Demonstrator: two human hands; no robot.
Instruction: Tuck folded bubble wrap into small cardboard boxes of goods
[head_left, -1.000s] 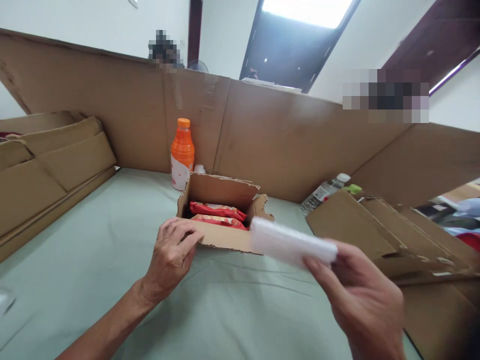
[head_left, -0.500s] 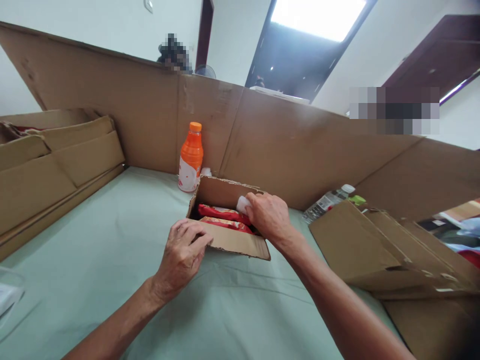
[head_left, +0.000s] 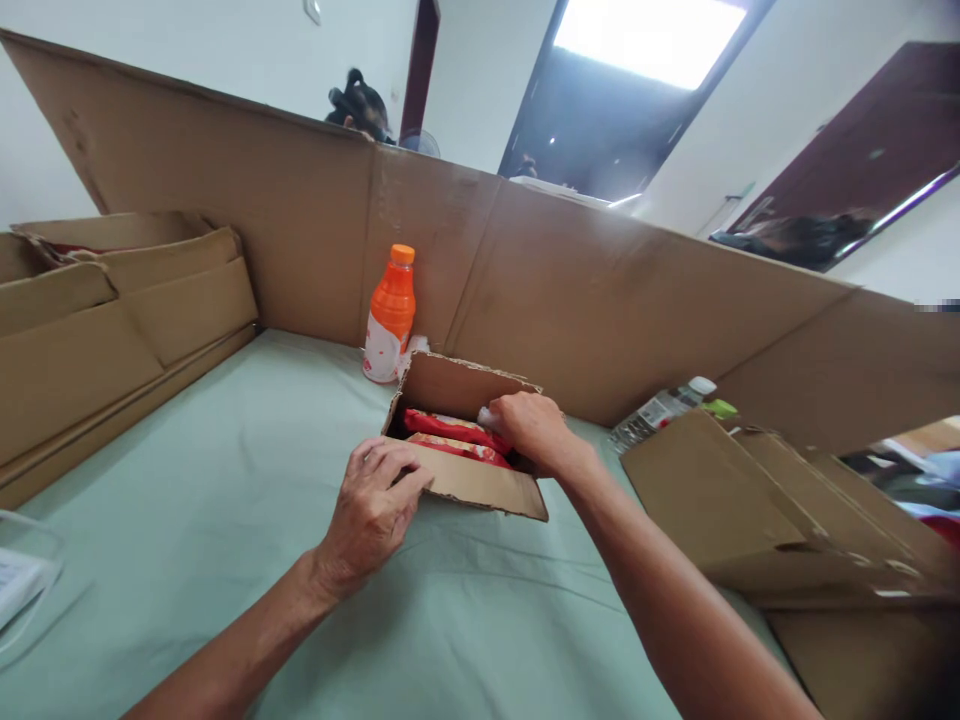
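Note:
A small open cardboard box (head_left: 491, 487) stands on the green cloth, its near flap folded outward. Inside lie red packets (head_left: 459, 428) with pale printed tops. My left hand (head_left: 375, 502) pinches the left corner of the near flap, fingers curled over it. At the box's right end, my right hand (head_left: 534, 428) reaches in with closed fingers around a small white thing (head_left: 487, 418). Most of that white thing is hidden by the fingers, so its kind does not show. Just behind the box is an upright bottle of orange drink (head_left: 390, 315) with an orange cap.
A tall cardboard wall (head_left: 600, 290) closes off the back. Larger cardboard boxes stand at left (head_left: 150, 320) and right (head_left: 705, 500). A clear bottle (head_left: 660, 412) leans by the right box. A white item with a cord (head_left: 22, 585) lies far left. Beyond the wall is a person (head_left: 360, 105).
My right hand has gone lower into the box, and less of the white thing shows. My left hand keeps its hold on the flap. The view has shifted slightly.

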